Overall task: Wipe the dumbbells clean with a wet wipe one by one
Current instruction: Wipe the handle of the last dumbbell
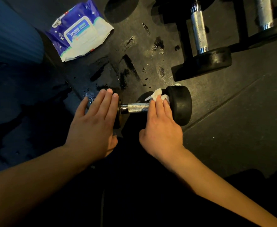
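Observation:
A small dumbbell [180, 104] with black round heads and a knurled metal handle lies on the dark rubber floor in the middle of the view. My left hand [93, 122] rests flat over its left head, fingers straight and together, hiding most of that head. My right hand [160, 126] presses a crumpled white wet wipe [157, 94] against the right end of the handle, next to the right head. The fingers cover most of the wipe.
A blue and white pack of wet wipes [78, 30] lies at the upper left. Two larger dumbbells [200, 36] [265, 13] stand at the upper right. Wet patches [128, 68] darken the floor between them. A blue ribbed object [8, 33] sits at the far left.

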A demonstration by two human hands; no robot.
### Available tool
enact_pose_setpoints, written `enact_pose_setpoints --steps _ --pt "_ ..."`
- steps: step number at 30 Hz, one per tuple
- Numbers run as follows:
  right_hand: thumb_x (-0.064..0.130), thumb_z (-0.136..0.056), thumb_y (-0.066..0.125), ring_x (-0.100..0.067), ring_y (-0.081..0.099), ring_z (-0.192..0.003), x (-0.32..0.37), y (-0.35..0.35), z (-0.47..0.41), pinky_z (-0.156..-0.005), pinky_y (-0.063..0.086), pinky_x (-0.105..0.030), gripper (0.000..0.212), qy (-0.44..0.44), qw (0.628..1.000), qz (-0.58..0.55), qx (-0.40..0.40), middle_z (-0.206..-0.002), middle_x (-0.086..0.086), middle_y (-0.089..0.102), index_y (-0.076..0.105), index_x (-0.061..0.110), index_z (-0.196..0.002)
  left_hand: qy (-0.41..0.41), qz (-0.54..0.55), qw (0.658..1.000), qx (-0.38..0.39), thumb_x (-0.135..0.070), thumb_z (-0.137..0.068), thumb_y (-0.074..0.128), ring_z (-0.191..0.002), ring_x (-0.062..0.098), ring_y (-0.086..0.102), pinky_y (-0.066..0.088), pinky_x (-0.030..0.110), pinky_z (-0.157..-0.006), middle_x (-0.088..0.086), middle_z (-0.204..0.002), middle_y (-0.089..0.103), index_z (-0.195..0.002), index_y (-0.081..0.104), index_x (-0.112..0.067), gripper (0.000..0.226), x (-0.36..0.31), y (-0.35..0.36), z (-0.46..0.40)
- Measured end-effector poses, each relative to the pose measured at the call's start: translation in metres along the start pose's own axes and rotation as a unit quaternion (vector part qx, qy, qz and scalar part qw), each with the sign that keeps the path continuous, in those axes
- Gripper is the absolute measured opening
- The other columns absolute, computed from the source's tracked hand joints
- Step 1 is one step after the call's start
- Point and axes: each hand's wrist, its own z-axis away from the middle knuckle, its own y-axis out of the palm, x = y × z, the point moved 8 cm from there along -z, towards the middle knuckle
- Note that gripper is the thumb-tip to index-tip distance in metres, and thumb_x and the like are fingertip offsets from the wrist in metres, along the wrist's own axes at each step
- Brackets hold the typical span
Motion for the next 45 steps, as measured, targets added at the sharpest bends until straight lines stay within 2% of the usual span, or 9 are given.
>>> enact_pose_setpoints --steps 6,12,15,19,24,30,36,43,45 --pt "0.036 -0.092 0.059 -0.022 -0.014 -0.154 -0.003 -0.003 0.011 -0.116 0.031 -0.036 0.093 -0.033 0.999 0.018 0.007 -0.168 -0.008 -0.012 0.000 0.011 -0.160 -0.001 -0.004 1.000 0.011 -0.071 -0.068 0.066 -0.152 0.027 -0.003 0.016 0.056 -0.120 0.014 -0.165 -0.001 -0.155 -0.007 -0.007 0.130 0.006 -0.008 -0.021" --pt "0.031 -0.089 0.057 -0.025 -0.010 -0.155 -0.001 -0.012 -0.013 -0.118 0.027 -0.031 0.092 -0.037 0.997 0.021 -0.061 -0.168 -0.013 -0.008 0.002 0.006 -0.159 0.001 0.025 0.998 0.050 -0.077 -0.059 0.072 -0.152 0.021 -0.003 0.013 0.050 -0.122 0.007 -0.166 -0.006 -0.156 -0.012 -0.013 0.143 0.034 -0.035 -0.080" --pt "0.028 -0.087 0.058 -0.025 -0.005 -0.155 0.000 -0.016 -0.022 -0.112 0.039 -0.033 0.092 -0.030 0.995 0.022 -0.093 -0.168 -0.014 -0.004 0.005 0.005 -0.159 0.009 0.022 0.999 0.028 -0.074 -0.063 0.072 -0.152 0.023 0.004 0.016 0.047 -0.122 0.009 -0.165 0.000 -0.156 -0.007 -0.015 0.136 0.040 -0.055 -0.089" --pt "0.027 -0.085 0.059 -0.027 -0.003 -0.155 0.000 -0.016 -0.028 -0.110 0.041 -0.034 0.094 -0.035 0.994 0.019 -0.103 -0.168 -0.014 -0.005 0.006 0.003 -0.159 0.004 -0.013 0.997 -0.076 -0.064 -0.075 0.066 -0.149 0.027 0.019 0.022 0.047 -0.120 0.014 -0.162 0.017 -0.156 0.007 -0.011 0.113 0.034 -0.070 -0.069" --pt "0.025 -0.081 0.061 -0.030 0.003 -0.155 0.003 -0.023 -0.046 -0.114 0.035 -0.035 0.094 -0.026 0.991 0.008 -0.133 -0.167 -0.017 0.003 0.012 0.001 -0.158 -0.002 -0.008 1.000 -0.011 -0.070 -0.069 0.069 -0.152 0.025 -0.003 0.014 0.047 -0.122 0.012 -0.165 -0.006 -0.155 -0.011 -0.012 0.132 0.036 -0.051 -0.074" --pt "0.024 -0.082 0.058 -0.029 -0.002 -0.155 0.004 -0.038 -0.067 -0.117 0.030 -0.034 0.094 -0.034 0.989 0.009 -0.146 -0.167 -0.017 -0.003 0.007 0.002 -0.158 0.003 0.000 1.000 0.016 -0.079 -0.054 0.073 -0.150 0.030 0.017 0.026 0.050 -0.118 0.016 -0.163 0.010 -0.155 0.002 -0.008 0.143 0.062 -0.086 -0.125" --pt "0.025 -0.083 0.059 -0.028 -0.004 -0.155 0.009 -0.053 -0.094 -0.118 0.024 -0.031 0.097 -0.027 0.985 -0.004 -0.170 -0.167 -0.015 -0.007 0.003 0.002 -0.158 -0.010 -0.012 0.999 -0.042 -0.071 -0.063 0.074 -0.152 0.027 -0.001 0.017 0.049 -0.121 0.012 -0.165 -0.002 -0.156 -0.006 -0.012 0.137 0.047 -0.087 -0.112" --pt "0.029 -0.083 0.062 -0.027 -0.003 -0.155 0.010 -0.068 -0.116 -0.117 0.026 -0.030 0.101 -0.033 0.983 -0.002 -0.178 -0.167 -0.015 -0.008 -0.001 0.002 -0.158 -0.025 0.020 0.999 0.009 -0.072 -0.054 0.080 -0.153 0.023 0.002 0.014 0.044 -0.123 0.011 -0.165 -0.001 -0.156 -0.006 -0.010 0.147 0.081 -0.110 -0.173" --pt "0.028 -0.083 0.064 -0.027 -0.005 -0.155 0.012 -0.074 -0.124 -0.117 0.026 -0.030 0.104 -0.034 0.982 -0.025 -0.182 -0.167 -0.014 -0.008 -0.003 0.002 -0.158 -0.029 0.009 0.999 -0.016 -0.072 -0.056 0.079 -0.152 0.024 0.004 0.016 0.045 -0.122 0.011 -0.165 0.001 -0.156 -0.003 -0.011 0.144 0.082 -0.114 -0.174"
